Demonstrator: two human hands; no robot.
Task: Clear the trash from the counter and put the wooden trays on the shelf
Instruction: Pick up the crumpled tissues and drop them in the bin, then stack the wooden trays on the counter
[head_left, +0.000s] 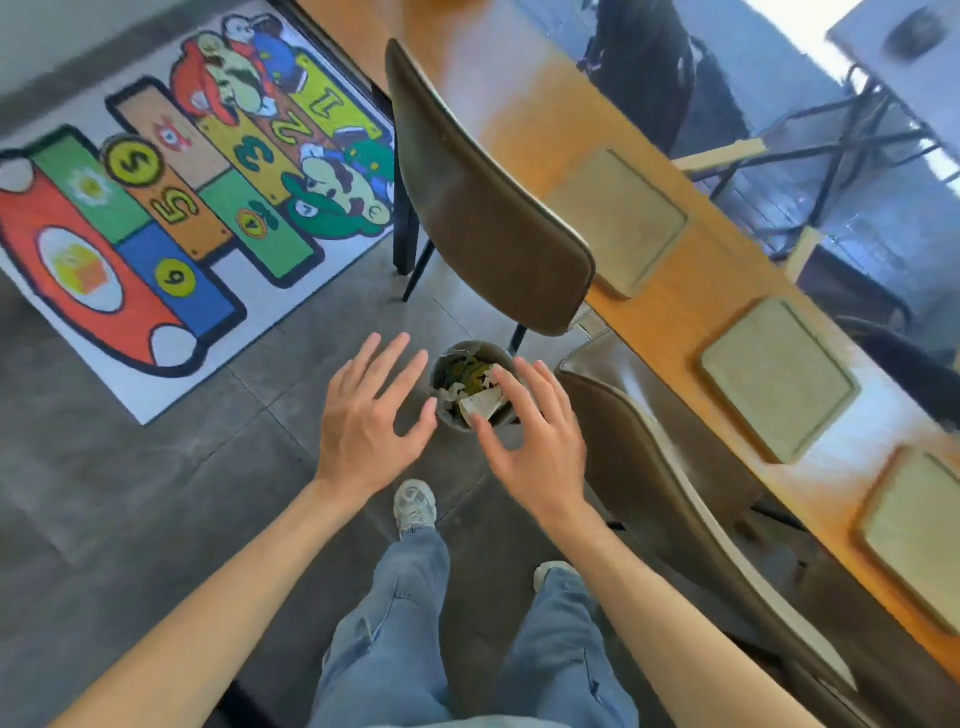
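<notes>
Above floor bin (470, 384) w/ trash, L hand (371, 410) & R hand (530, 431) spread, empty; trays (776, 376) on counter.

Three wooden trays (618, 221), two chairs (488, 208)

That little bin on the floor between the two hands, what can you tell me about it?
The bin is small, round and grey, standing upright on the dark tiled floor beside the legs of a brown chair. It has no lid and is nearly full: crumpled white paper, greenish scraps and a pale folded piece lie on top. The left hand and right hand are open above it, fingers spread, holding nothing. The right fingers overlap its rim in the picture; whether they touch it cannot be told.
</notes>
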